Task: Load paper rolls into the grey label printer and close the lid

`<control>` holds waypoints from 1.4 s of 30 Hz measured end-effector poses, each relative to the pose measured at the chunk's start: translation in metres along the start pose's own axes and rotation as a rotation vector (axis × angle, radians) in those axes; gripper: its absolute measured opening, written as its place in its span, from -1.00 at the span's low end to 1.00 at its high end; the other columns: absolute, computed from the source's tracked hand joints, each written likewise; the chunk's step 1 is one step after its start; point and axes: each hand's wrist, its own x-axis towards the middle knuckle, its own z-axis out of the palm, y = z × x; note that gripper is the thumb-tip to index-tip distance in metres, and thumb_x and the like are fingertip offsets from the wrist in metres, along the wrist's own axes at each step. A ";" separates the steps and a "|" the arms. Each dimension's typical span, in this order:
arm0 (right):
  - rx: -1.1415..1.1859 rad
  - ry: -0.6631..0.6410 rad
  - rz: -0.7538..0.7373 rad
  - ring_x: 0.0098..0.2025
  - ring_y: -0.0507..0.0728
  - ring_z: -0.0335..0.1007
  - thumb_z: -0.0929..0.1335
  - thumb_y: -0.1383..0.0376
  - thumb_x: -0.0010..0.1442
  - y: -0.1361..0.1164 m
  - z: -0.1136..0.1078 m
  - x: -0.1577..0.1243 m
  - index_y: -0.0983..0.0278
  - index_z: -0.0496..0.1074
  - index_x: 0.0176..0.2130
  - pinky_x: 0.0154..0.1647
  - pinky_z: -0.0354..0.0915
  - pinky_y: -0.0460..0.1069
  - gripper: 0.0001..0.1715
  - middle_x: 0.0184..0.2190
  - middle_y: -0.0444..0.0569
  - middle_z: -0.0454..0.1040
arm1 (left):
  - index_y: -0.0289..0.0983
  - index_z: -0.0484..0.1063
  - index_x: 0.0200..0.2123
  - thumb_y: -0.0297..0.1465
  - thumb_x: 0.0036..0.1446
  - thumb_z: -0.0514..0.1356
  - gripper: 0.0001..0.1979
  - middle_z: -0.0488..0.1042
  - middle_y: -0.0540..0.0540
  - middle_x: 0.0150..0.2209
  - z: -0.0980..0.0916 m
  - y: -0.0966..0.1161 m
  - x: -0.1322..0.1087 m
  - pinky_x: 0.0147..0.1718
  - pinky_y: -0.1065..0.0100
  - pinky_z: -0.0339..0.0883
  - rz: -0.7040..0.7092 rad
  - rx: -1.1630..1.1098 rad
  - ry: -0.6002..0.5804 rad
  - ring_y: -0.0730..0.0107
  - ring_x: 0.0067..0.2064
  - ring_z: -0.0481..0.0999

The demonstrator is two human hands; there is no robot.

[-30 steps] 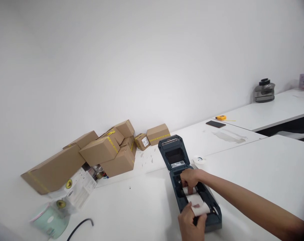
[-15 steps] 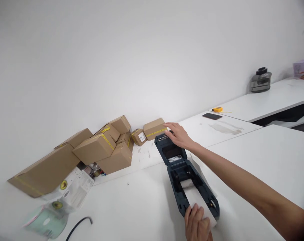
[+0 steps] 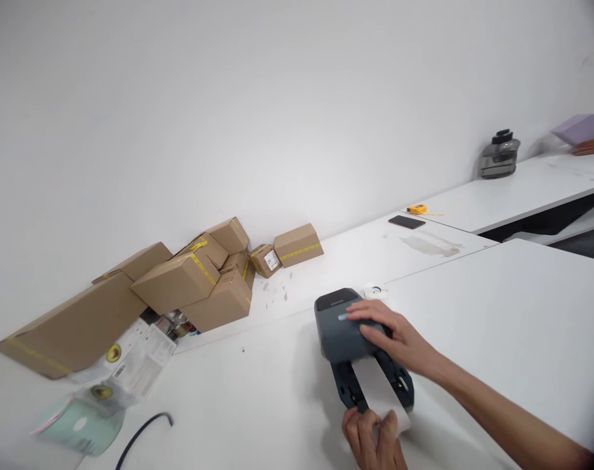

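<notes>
Printer (image 3: 339, 336) lid part-lowered under right hand (image 3: 397, 339), fingers flat and spread on top; paper (image 3: 375, 388) gripped at near end by left hand (image 3: 370, 440), fingers curled, on table (image 3: 497, 313)

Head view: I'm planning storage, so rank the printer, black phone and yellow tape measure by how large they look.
1. printer, though nearness to the camera inflates it.
2. black phone.
3. yellow tape measure, beside the phone, clearly smaller.
</notes>
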 end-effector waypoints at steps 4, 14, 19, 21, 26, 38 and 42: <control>-0.044 0.042 0.085 0.30 0.29 0.14 0.26 0.17 0.35 0.013 0.019 -0.053 0.03 0.49 0.00 0.28 0.16 0.31 -0.70 0.17 -0.01 0.40 | -0.02 0.63 -0.40 -0.33 0.25 0.13 -0.72 0.47 -0.13 -0.44 0.006 0.004 0.000 -0.01 0.01 0.22 0.373 0.182 0.304 0.25 -0.32 0.44; -0.306 0.112 0.066 0.39 0.30 -0.01 0.26 0.22 0.34 0.032 0.040 -0.090 0.00 0.36 0.16 0.27 0.15 0.36 -0.58 0.29 -0.09 0.28 | -0.15 0.58 -0.39 -0.56 0.16 0.19 -0.78 0.45 -0.25 -0.01 -0.008 0.004 0.011 0.10 -0.13 0.10 0.695 0.388 0.352 -0.01 0.19 0.28; -0.405 0.131 -0.039 0.37 0.28 0.05 0.24 0.30 0.34 0.036 0.044 -0.096 0.03 0.31 0.21 0.28 0.09 0.33 -0.53 0.26 -0.09 0.34 | -0.16 0.54 -0.28 -0.53 0.19 0.15 -0.80 0.51 -0.22 0.01 -0.015 -0.005 0.017 0.25 -0.13 -0.03 0.782 0.407 0.171 0.08 0.31 0.21; -0.410 0.133 -0.069 0.37 0.25 0.06 0.23 0.33 0.34 0.038 0.046 -0.097 0.05 0.29 0.22 0.30 0.05 0.31 -0.51 0.25 -0.08 0.34 | -0.21 0.50 -0.19 -0.49 0.22 0.12 -0.83 0.53 -0.26 -0.01 -0.015 -0.007 0.018 0.23 -0.07 0.05 0.779 0.380 0.174 0.10 0.29 0.25; -0.381 0.144 -0.072 0.38 0.22 0.04 0.20 0.37 0.36 0.043 0.049 -0.097 0.10 0.19 0.28 0.31 0.01 0.28 -0.46 0.25 -0.05 0.34 | -0.37 0.32 0.12 -0.48 0.23 0.09 -0.62 0.51 -0.39 0.02 -0.012 -0.010 0.017 0.15 0.00 0.16 0.728 0.383 0.177 0.08 0.27 0.28; -0.302 0.167 -0.059 0.38 0.24 0.01 0.19 0.42 0.33 0.046 0.052 -0.099 0.14 0.18 0.30 0.34 -0.05 0.26 -0.41 0.26 -0.03 0.31 | -0.40 -0.01 0.37 -0.53 0.19 0.09 -0.32 0.56 -0.33 -0.07 -0.007 -0.014 0.015 0.06 -0.02 0.19 0.674 0.439 0.185 0.04 0.14 0.35; -0.275 0.177 -0.053 0.38 0.25 0.01 0.18 0.43 0.32 0.049 0.055 -0.099 0.15 0.21 0.29 0.34 -0.04 0.25 -0.41 0.27 -0.02 0.30 | -0.32 0.13 0.32 -0.40 0.30 0.02 -0.47 0.58 -0.29 -0.10 -0.005 -0.015 0.017 0.07 -0.01 0.19 0.690 0.426 0.215 0.08 0.11 0.39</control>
